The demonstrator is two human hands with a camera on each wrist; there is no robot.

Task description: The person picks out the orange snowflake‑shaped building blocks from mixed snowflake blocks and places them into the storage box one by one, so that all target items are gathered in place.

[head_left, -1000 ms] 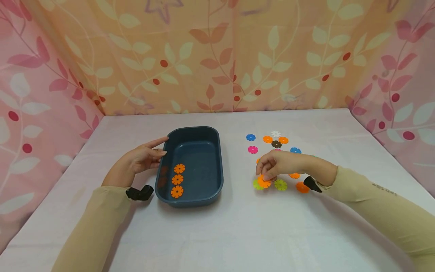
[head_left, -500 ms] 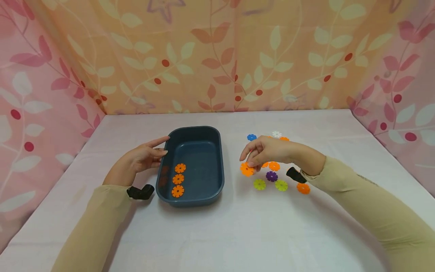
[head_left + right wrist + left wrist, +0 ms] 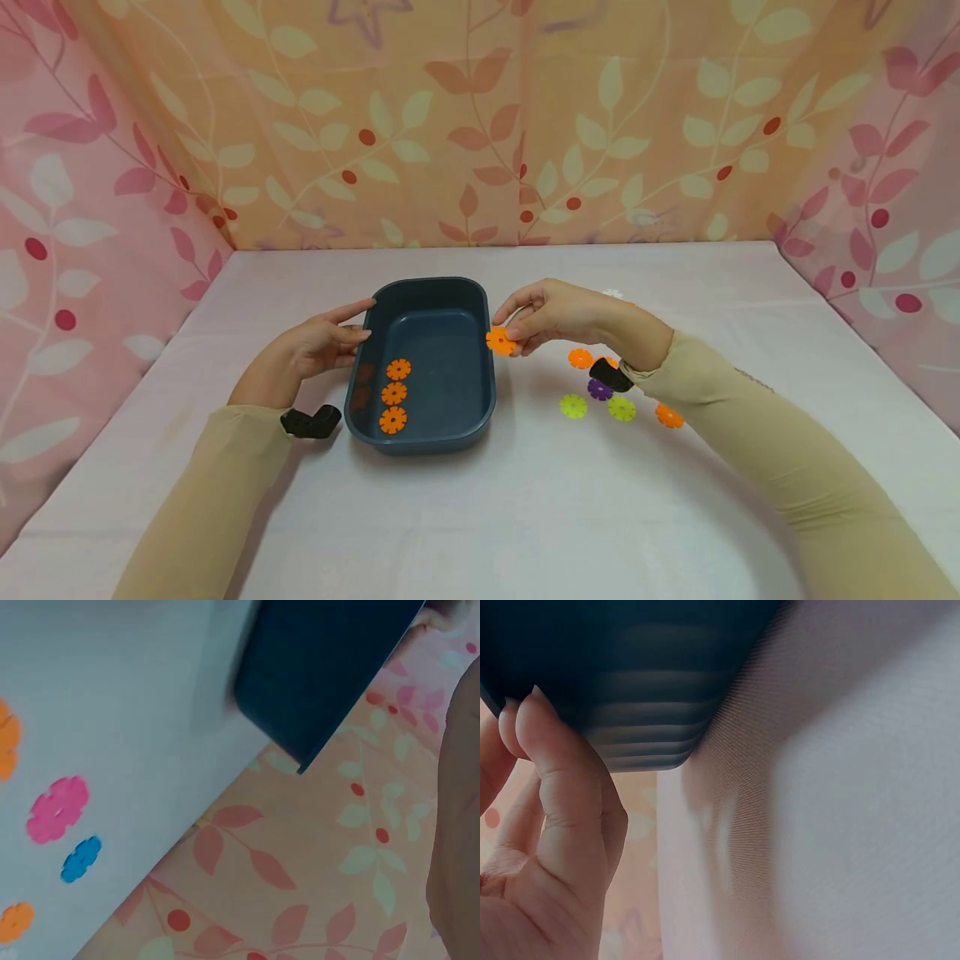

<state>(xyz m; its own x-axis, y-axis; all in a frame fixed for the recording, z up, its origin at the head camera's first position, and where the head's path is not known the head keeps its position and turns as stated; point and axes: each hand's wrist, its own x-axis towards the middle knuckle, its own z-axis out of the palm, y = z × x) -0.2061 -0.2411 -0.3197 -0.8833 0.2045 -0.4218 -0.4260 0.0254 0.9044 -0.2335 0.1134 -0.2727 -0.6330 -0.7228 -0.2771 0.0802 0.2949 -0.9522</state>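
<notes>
My left hand touches the left side of a dark blue tray, its index finger stretched to the rim and its thumb against the outer wall. Left wrist view shows the fingertips on the tray wall. An orange notched disc is pinched between thumb and fingers of my right hand, at the tray's right rim. Inside the tray, three orange discs lie in a column along the left: a far one, a middle one and a near one. In the right wrist view the held disc is not visible.
Loose discs lie on the white cloth right of the tray: yellow-green, purple, orange, white, pink and blue. My right forearm covers part of the group. A patterned curtain stands behind.
My right hand has lifted the orange disc from the loose group and carried it left to the tray's right rim. The left hand and tray have stayed in place.
</notes>
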